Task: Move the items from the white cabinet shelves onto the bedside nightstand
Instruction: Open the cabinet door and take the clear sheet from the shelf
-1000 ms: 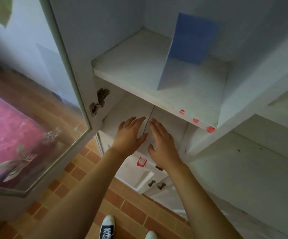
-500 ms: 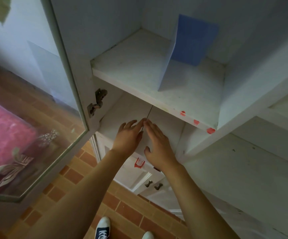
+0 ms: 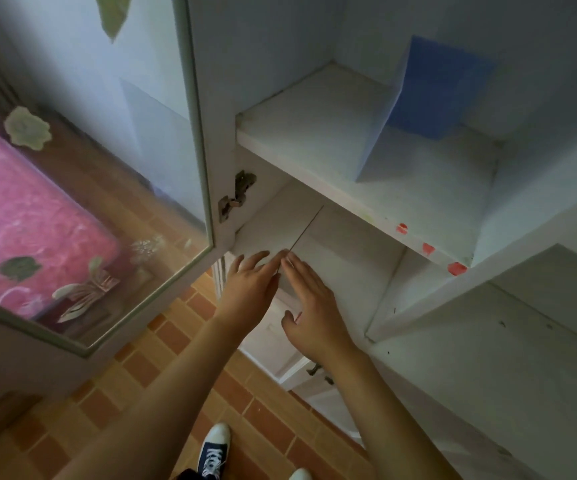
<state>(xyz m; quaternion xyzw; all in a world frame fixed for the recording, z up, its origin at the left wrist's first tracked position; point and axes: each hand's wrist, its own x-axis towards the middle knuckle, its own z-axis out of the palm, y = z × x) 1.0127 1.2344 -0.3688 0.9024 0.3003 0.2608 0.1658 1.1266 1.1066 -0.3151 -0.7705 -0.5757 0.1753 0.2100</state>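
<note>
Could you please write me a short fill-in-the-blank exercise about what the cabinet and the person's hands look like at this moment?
1. The glass cabinet door stands ____.
2. The upright sheet leaning at the back of the upper shelf is ____ in colour.
3. The left hand and the right hand reach toward the ____ shelf, fingers extended.
4. Along the front edge of the upper shelf there are three ____ marks.

Missing words: open; blue; lower; red
</note>
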